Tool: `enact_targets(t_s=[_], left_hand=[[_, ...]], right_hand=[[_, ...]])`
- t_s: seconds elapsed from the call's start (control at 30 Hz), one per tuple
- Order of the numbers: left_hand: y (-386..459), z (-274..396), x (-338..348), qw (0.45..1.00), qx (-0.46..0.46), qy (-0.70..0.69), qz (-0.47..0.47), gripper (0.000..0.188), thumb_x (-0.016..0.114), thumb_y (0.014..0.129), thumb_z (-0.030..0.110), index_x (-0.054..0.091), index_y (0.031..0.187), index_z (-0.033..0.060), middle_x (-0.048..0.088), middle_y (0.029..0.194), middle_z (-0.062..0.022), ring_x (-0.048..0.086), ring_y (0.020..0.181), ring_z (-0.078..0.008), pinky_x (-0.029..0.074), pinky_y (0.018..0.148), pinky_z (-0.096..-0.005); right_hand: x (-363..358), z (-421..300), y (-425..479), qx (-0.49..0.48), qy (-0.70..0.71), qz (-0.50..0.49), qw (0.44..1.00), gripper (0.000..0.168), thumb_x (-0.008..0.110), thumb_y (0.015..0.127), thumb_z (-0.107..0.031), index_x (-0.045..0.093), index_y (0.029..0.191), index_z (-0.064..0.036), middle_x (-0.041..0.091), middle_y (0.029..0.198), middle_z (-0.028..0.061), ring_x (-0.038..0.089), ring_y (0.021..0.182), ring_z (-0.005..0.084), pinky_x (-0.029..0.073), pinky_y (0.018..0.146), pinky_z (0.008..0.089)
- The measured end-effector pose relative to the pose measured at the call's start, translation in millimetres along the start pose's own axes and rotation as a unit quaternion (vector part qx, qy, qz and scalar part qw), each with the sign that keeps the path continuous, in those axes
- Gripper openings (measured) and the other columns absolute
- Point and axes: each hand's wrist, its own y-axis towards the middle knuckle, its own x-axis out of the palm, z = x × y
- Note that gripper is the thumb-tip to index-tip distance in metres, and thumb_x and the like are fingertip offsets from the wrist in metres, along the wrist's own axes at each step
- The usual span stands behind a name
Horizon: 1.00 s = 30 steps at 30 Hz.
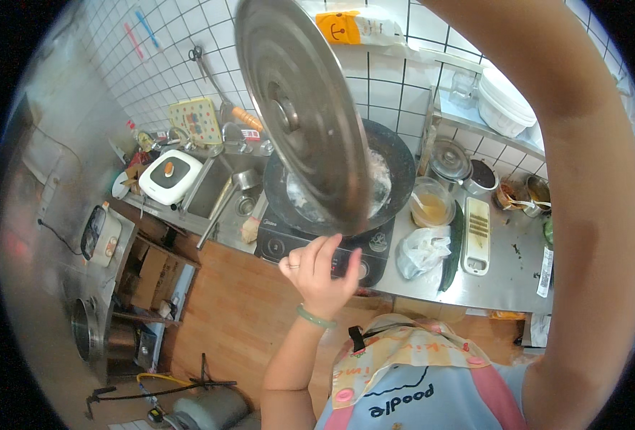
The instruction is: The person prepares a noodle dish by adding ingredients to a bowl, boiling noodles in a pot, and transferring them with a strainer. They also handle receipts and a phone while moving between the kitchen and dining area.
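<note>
A large round metal lid (317,134) is tilted steeply over a dark wok (398,156), hiding much of its inside. Whitish food and liquid (380,177) show past the lid's edge. The wok sits on a black induction cooker (274,242). My left hand (322,274), wearing a ring and a green bangle, is over the cooker's front, fingers apart and empty, just below the lid's lower edge; whether fingertips touch it cannot be told. My right arm (581,134) reaches up past the top edge, its hand out of view; what supports the lid is hidden.
Left of the cooker are a sink (204,188) with a long-handled ladle (218,215) and a white lidded pan (170,176). To its right are a plastic tub (432,203), a plastic bag (422,252), a cucumber (452,247) and a grater (476,236). A gas cylinder (210,411) stands on the floor.
</note>
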Motion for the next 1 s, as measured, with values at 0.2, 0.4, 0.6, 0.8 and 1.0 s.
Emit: enact_targets(t_s=[0.2,0.4,0.6,0.8,1.0], left_hand=[[-2,-49,-15,0.973,0.146,0.18,0.016,0.016,0.066,0.059,0.015,0.058,0.072,0.0189,0.057,0.076,0.0102,0.046,0.065,-0.0107,0.023,0.067,-0.0309],[-34,-78,1,0.956,0.224,0.166,-0.086,0.012,0.064,0.059,0.014,0.057,0.067,0.0189,0.055,0.072,0.011,0.045,0.062,-0.0104,0.022,0.064,-0.0319],[-31,-57,8,0.978,0.05,0.175,-0.104,0.013,0.065,0.059,0.013,0.059,0.069,0.0191,0.054,0.069,0.0077,0.046,0.066,-0.014,0.025,0.063,-0.0332],[-114,-9,-44,0.956,-0.209,0.183,-0.098,0.006,0.062,0.067,0.018,0.06,0.071,0.0141,0.055,0.062,-0.002,0.05,0.06,-0.0191,0.029,0.062,-0.0356],[-248,116,-74,0.846,-0.475,0.168,-0.174,0.05,0.054,0.063,0.007,0.049,0.113,0.0102,0.035,0.126,-0.0184,0.036,0.112,-0.0341,0.031,0.089,-0.0428]], right_hand=[[-1,155,-92,-0.101,-0.038,0.018,0.994,0.014,0.055,0.066,-0.018,0.051,0.057,-0.008,0.047,0.051,0.0031,0.043,0.048,0.0161,0.035,0.046,0.0293],[94,347,-210,0.11,0.277,0.1,0.949,0.025,0.056,0.08,-0.029,0.049,0.066,-0.01,0.043,0.05,-0.0035,0.038,0.045,0.006,0.029,0.043,0.0205],[163,408,-236,0.204,0.521,0.206,0.803,0.023,0.054,0.082,-0.025,0.049,0.09,-0.004,0.052,0.078,0.0049,0.054,0.065,0.0112,0.044,0.056,0.0213],[185,348,-289,0.046,0.386,0.066,0.919,0.013,0.05,0.082,-0.015,0.053,0.076,-0.005,0.052,0.068,-0.0006,0.047,0.06,0.0069,0.037,0.054,0.0197],[284,230,-411,-0.199,0.414,-0.194,0.867,0.037,0.058,0.071,-0.008,0.049,0.105,0.002,0.058,0.082,0.0087,0.055,0.079,0.0156,0.042,0.075,0.0261]])
